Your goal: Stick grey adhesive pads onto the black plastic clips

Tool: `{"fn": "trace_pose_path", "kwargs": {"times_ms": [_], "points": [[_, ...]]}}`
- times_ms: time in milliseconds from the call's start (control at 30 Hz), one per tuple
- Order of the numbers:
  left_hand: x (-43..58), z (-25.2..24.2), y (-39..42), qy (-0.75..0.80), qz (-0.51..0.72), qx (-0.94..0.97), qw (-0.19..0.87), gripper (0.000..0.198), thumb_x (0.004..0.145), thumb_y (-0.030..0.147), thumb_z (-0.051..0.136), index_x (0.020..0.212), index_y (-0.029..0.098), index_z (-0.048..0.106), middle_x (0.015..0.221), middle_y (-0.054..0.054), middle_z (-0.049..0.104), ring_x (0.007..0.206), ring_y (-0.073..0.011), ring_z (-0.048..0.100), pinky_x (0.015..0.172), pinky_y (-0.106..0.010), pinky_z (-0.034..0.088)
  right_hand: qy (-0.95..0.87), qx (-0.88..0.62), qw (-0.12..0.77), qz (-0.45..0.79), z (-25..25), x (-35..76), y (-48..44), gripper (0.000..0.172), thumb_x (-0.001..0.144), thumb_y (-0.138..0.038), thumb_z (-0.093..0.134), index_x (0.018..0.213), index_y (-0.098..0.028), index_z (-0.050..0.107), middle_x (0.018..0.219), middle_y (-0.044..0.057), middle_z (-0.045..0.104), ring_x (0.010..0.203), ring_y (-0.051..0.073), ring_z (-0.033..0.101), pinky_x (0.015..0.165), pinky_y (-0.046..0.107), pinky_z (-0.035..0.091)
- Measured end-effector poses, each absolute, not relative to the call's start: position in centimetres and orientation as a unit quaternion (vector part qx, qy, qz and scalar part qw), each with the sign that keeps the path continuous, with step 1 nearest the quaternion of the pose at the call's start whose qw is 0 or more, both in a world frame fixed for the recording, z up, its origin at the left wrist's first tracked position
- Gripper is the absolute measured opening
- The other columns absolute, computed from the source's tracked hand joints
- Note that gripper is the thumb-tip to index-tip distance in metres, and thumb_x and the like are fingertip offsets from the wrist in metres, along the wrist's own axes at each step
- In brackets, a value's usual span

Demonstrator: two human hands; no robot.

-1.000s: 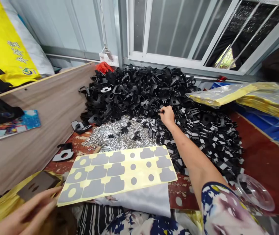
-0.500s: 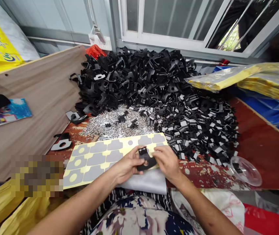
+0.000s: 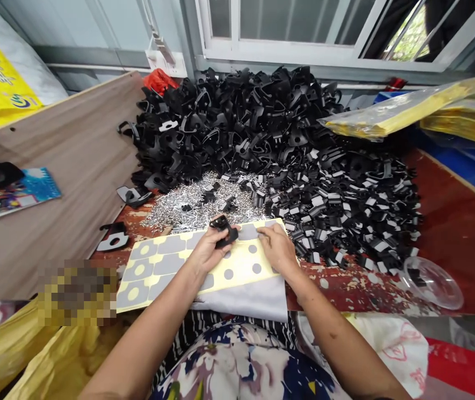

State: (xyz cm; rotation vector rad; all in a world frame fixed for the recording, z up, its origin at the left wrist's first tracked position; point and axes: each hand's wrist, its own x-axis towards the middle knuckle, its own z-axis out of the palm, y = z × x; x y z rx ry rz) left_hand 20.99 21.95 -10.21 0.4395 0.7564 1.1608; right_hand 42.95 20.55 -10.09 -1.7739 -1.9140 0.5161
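My left hand [image 3: 207, 249] is closed around a black plastic clip [image 3: 225, 233] and holds it just above a yellow sheet of grey stickers [image 3: 239, 261]. My right hand [image 3: 278, 249] is at the sheet's upper right, its bent fingers at the right edge of a grey sticker [image 3: 248, 232]. The fingertips seem to pinch that edge, though the thumb is mostly hidden. Cut-out stickers fill the sheet's left side, while bare backing with several grey dots shows at right. A grey cloth [image 3: 245, 304] lies under its near edge.
Behind the sheet is a heap of metal pins [image 3: 195, 197]. Black clips [image 3: 241, 119] are piled at the back, and small black-and-grey pieces [image 3: 329, 208] spread to the right. A clear plastic lid [image 3: 433, 282] lies at the right edge. A wooden board [image 3: 66, 161] leans at left.
My left hand has moved up and left with the black clip. My right hand has come away from the clip and lowered to the sheet, baring the dotted backing.
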Motion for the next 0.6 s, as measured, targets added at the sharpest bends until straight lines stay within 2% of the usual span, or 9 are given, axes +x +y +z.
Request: {"fn": "trace_pose_path", "kwargs": {"times_ms": [133,233,300,367,500,600], "points": [[20.8,-10.7,22.6,0.363,0.541,0.178,0.738,0.067,0.074,0.007,0.084,0.134,0.025,0.059,0.094,-0.003,0.072,0.070,-0.0161,0.071,0.054,-0.019,0.050,-0.751,-0.482,0.237,0.383,-8.9,45.7,20.4,0.026,0.101,-0.033,0.061,0.090,-0.024,0.083,0.099,0.005,0.066,0.096,0.021,0.065,0.088,0.033,0.049],[21.1,-10.4,22.7,0.358,0.546,0.197,0.731,0.076,0.072,0.009,0.087,0.138,0.030,0.056,0.100,-0.003,0.069,0.079,-0.0200,0.074,0.061,-0.024,0.056,-0.750,-0.391,0.255,0.468,-7.4,46.9,19.4,0.016,0.093,-0.036,0.071,0.090,-0.023,0.080,0.108,0.005,0.068,0.105,0.023,0.065,0.094,0.034,0.048],[21.3,-9.8,22.1,0.348,0.543,0.223,0.730,0.077,0.071,0.012,0.090,0.137,0.033,0.056,0.101,-0.002,0.067,0.082,-0.0204,0.072,0.064,-0.026,0.057,-0.716,-0.424,0.315,0.456,-6.7,46.9,18.6,0.012,0.089,-0.033,0.073,0.094,-0.022,0.075,0.102,0.004,0.068,0.099,0.022,0.065,0.091,0.033,0.048],[21.5,-8.8,21.1,0.331,0.525,0.246,0.745,0.069,0.076,0.022,0.090,0.136,0.034,0.058,0.102,-0.002,0.065,0.082,-0.0188,0.069,0.067,-0.029,0.059,-0.689,-0.478,0.365,0.405,-6.2,46.3,18.0,0.009,0.088,-0.031,0.072,0.092,-0.023,0.071,0.091,0.002,0.068,0.088,0.021,0.063,0.084,0.032,0.047],[22.2,-6.9,18.5,0.292,0.494,0.249,0.781,0.049,0.090,0.049,0.079,0.133,0.032,0.063,0.106,-0.005,0.064,0.079,-0.0164,0.062,0.068,-0.029,0.058,-0.694,-0.520,0.381,0.322,-5.8,44.9,17.4,0.010,0.092,-0.032,0.068,0.088,-0.024,0.072,0.085,0.001,0.069,0.083,0.020,0.062,0.078,0.032,0.045],[22.8,-6.5,17.6,0.277,0.499,0.233,0.788,0.044,0.093,0.053,0.075,0.129,0.030,0.065,0.115,-0.008,0.066,0.088,-0.0199,0.064,0.074,-0.034,0.061,-0.691,-0.527,0.389,0.305,-5.8,44.1,17.4,0.012,0.091,-0.032,0.067,0.088,-0.023,0.074,0.085,0.002,0.072,0.081,0.021,0.063,0.077,0.033,0.045]]}}
